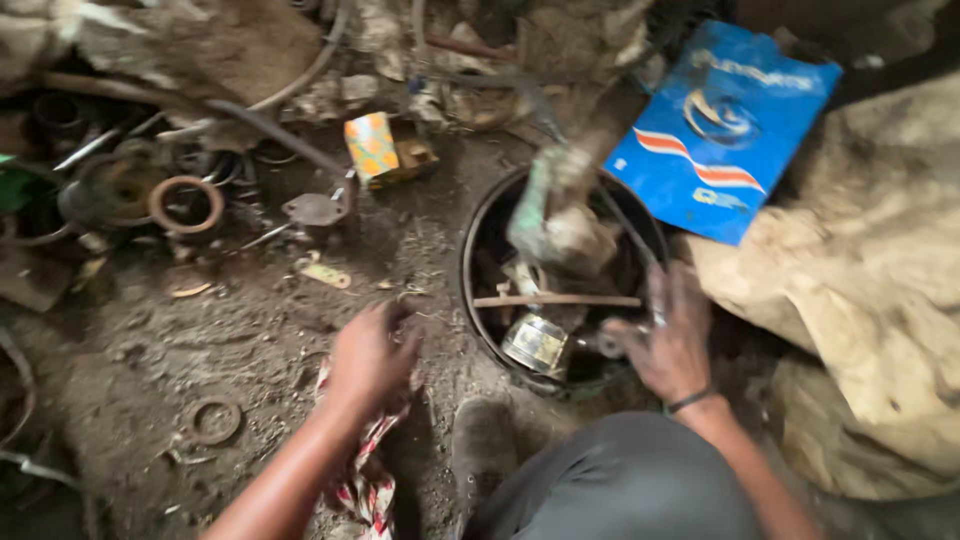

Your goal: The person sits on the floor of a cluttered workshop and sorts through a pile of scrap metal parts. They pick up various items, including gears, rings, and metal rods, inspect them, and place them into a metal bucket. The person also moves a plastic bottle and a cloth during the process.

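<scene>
My hands over a dirt floor strewn with metal scrap, beside a round black tub of parts.

My left hand (368, 358) is curled down over the dirt, knuckles up, with a red-and-white patterned cloth (366, 478) lying under my wrist; the blur keeps me from telling whether the fingers pinch anything. My right hand (668, 340) hangs at the near rim of the black tub (470, 262), fingers loosely spread and apparently touching the junk inside. Just left of that hand in the tub sits a small square metal block (537, 343), with a thin rod (556, 300) lying across above it. Beyond my right hand lies a blue packet (722, 128); to its right, tan sacking (870, 270). Near my left forearm rests a rusty ring (213, 420).
</scene>
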